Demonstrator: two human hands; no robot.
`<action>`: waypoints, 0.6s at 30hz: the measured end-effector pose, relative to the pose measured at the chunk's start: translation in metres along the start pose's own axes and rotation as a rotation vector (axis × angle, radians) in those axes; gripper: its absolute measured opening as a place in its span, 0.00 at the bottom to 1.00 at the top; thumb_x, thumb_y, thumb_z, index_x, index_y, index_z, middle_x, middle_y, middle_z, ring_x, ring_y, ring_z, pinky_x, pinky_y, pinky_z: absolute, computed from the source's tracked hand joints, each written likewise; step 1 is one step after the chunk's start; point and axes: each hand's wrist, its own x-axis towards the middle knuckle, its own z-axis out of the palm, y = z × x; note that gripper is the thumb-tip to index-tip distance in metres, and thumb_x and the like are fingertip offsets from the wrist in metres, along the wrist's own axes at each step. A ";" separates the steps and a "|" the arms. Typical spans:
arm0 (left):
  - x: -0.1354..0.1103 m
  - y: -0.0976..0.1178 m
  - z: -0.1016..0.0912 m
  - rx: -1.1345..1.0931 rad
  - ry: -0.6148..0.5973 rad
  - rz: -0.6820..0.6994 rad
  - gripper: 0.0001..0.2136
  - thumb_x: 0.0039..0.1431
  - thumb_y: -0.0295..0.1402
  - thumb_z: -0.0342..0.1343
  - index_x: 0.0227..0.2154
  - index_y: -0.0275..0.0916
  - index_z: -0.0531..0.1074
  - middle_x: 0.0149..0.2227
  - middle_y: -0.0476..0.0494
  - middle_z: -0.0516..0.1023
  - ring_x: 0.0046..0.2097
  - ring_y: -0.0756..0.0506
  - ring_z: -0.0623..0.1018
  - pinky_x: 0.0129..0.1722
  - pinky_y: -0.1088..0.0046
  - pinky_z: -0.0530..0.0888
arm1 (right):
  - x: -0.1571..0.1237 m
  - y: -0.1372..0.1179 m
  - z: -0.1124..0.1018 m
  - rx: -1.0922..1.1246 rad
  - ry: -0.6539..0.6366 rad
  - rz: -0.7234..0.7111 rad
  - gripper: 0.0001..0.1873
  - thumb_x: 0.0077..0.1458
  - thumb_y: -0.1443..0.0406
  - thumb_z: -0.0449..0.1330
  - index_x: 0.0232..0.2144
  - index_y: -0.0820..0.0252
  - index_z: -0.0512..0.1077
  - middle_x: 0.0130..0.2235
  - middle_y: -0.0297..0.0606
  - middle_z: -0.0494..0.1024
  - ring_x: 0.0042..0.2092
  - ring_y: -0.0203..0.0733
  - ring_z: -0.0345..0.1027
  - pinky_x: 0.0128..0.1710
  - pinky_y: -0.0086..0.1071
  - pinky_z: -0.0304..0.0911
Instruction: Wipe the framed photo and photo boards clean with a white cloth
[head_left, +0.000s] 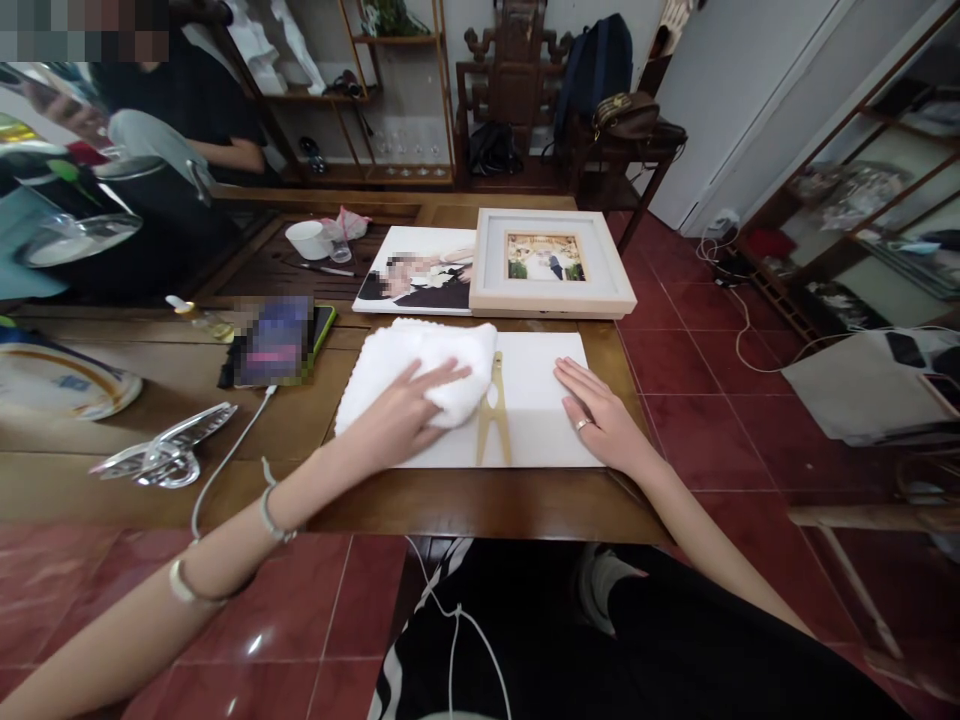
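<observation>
A white folded cloth (420, 360) lies on a white flat board (536, 400) at the front of the wooden table (480, 505). My left hand (405, 410) rests on the cloth, fingers spread and flat. My right hand (600, 415), a ring on one finger, lies flat and open on the board's right edge. A pale wooden stand piece (493, 412) runs down the board between the two hands.
Behind the board are a framed photo (550, 263) and a frameless photo print (416, 280). To the left lie a phone (276, 340) with a white cable, a small bottle (199, 315), a plate (60, 385) and a shiny metal dish (161, 450). Another person sits at far left.
</observation>
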 end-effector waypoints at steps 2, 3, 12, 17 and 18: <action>0.016 -0.019 -0.003 0.031 0.019 -0.034 0.13 0.63 0.30 0.48 0.33 0.36 0.78 0.65 0.39 0.59 0.67 0.36 0.57 0.64 0.44 0.55 | 0.000 0.000 0.000 -0.001 -0.002 0.002 0.24 0.65 0.61 0.48 0.62 0.53 0.61 0.65 0.39 0.62 0.67 0.47 0.51 0.66 0.52 0.49; 0.022 -0.026 -0.004 0.038 0.030 -0.056 0.14 0.64 0.32 0.47 0.32 0.36 0.78 0.65 0.39 0.59 0.67 0.36 0.57 0.63 0.44 0.55 | 0.000 0.000 0.000 -0.003 -0.003 0.005 0.24 0.65 0.61 0.48 0.62 0.53 0.61 0.65 0.39 0.62 0.67 0.46 0.51 0.66 0.52 0.49; -0.014 0.010 -0.010 0.013 -0.073 -0.040 0.17 0.62 0.24 0.43 0.26 0.37 0.77 0.66 0.43 0.58 0.67 0.38 0.56 0.64 0.48 0.57 | 0.000 0.002 0.001 -0.001 -0.004 0.004 0.24 0.65 0.61 0.47 0.62 0.54 0.61 0.65 0.39 0.62 0.67 0.46 0.51 0.66 0.52 0.49; -0.068 0.052 -0.019 0.009 -0.077 0.136 0.12 0.60 0.26 0.50 0.32 0.45 0.79 0.65 0.53 0.60 0.68 0.47 0.54 0.69 0.67 0.48 | 0.000 0.002 0.002 0.001 0.006 -0.006 0.25 0.65 0.61 0.48 0.62 0.53 0.61 0.65 0.39 0.62 0.67 0.47 0.51 0.66 0.53 0.49; -0.073 0.055 -0.020 0.010 -0.071 0.158 0.12 0.60 0.27 0.51 0.36 0.46 0.79 0.65 0.54 0.61 0.68 0.49 0.55 0.69 0.70 0.46 | 0.000 0.002 0.002 0.001 0.008 -0.006 0.25 0.64 0.61 0.48 0.62 0.53 0.61 0.65 0.39 0.62 0.67 0.47 0.51 0.66 0.53 0.49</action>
